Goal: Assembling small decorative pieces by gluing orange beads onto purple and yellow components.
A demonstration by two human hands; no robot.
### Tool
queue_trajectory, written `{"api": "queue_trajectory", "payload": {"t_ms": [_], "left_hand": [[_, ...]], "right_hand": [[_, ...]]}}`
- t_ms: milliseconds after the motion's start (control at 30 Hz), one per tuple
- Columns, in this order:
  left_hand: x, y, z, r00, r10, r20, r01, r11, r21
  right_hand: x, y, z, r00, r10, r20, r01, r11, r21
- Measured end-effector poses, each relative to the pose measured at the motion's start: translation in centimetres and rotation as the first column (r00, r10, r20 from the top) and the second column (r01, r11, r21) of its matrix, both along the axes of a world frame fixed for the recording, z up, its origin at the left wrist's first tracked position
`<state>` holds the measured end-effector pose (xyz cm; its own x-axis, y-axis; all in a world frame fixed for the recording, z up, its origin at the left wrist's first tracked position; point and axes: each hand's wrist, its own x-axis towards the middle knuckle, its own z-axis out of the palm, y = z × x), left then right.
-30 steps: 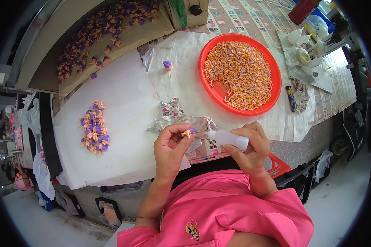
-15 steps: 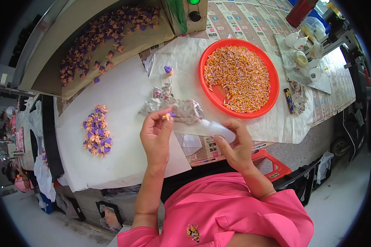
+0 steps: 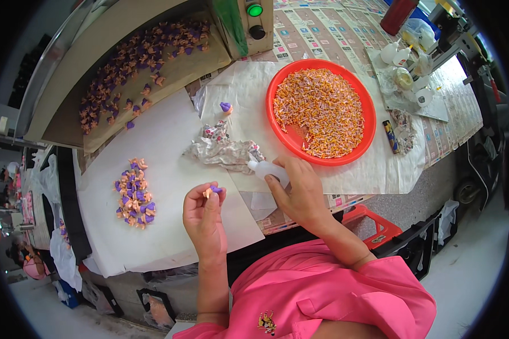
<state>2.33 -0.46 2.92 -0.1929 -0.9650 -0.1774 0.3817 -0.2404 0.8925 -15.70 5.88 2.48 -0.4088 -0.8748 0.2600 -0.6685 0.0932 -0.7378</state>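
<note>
My left hand pinches a small purple and peach piece between its fingertips, over the white sheet. My right hand grips a small white squeeze bottle, nozzle pointing left, just below the red round tray full of small orange and pink pieces. A crumpled patterned cloth lies just beyond both hands. A pile of finished purple and peach pieces sits to the left of my left hand.
A lone purple piece lies on the paper past the cloth. Many more purple pieces cover the sloped brown board at the back left. A box with a green button stands behind. Bottles and a tape roll sit at the right.
Both hands have drawn apart: the left hand has moved down and left with the small piece, and the right hand has carried the bottle away from it toward the red tray.
</note>
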Motion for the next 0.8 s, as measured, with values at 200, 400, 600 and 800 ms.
{"api": "queue_trajectory", "payload": {"t_ms": [200,400,600,800], "left_hand": [[-1.6,2.1,1.1,0.995,-0.080,-0.053,0.085,0.991,0.100],[-4.0,4.8,2.9,0.990,-0.128,-0.062,0.134,0.985,0.105],[-4.8,6.8,5.1,0.966,-0.225,-0.129,0.242,0.961,0.137],[-4.5,8.1,6.0,0.958,-0.250,-0.139,0.271,0.948,0.165]], "right_hand": [[-2.2,2.1,3.7,0.996,-0.011,-0.083,0.016,0.998,0.061],[-9.4,4.1,5.3,0.978,-0.053,-0.204,0.048,0.998,-0.031],[-12.1,1.3,5.3,0.950,0.109,-0.294,-0.094,0.993,0.066],[-10.7,-1.1,4.7,0.914,0.202,-0.351,-0.110,0.957,0.267]]}}
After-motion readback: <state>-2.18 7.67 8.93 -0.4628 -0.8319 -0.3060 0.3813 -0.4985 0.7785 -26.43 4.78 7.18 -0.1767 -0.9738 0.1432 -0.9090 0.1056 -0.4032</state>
